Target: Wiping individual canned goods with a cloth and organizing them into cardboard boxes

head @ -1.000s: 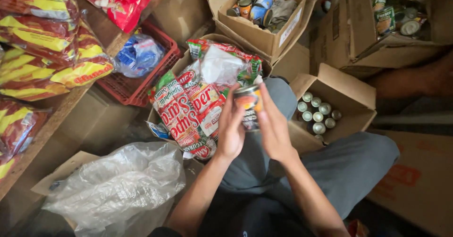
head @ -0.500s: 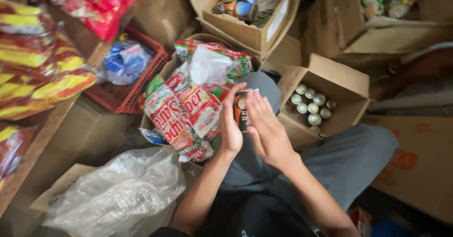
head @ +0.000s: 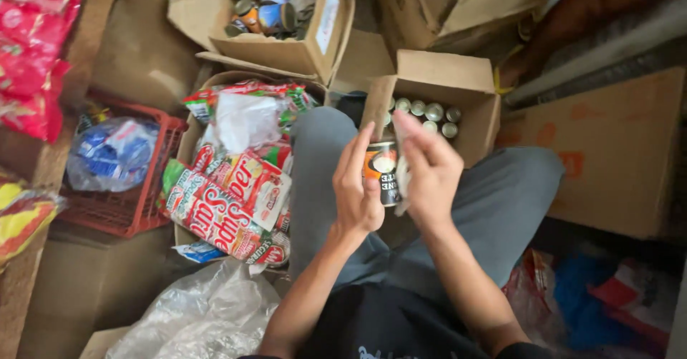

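Both hands are cupping one small can (head: 383, 171): I'm clasping it in my left hand (head: 356, 187), right hand (head: 428, 174) curling round its far side. It's hovering just in front of the open carton (head: 478, 109), where silver-topped cans are sitting packed. Dark label, orange-and-white picture, standing upright.

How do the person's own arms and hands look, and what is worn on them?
Both forearms are bare up to the elbows, with no sleeves in view. The left hand and the right hand have no gloves, and no rings or watch show. A dark shirt with pale print covers the chest.
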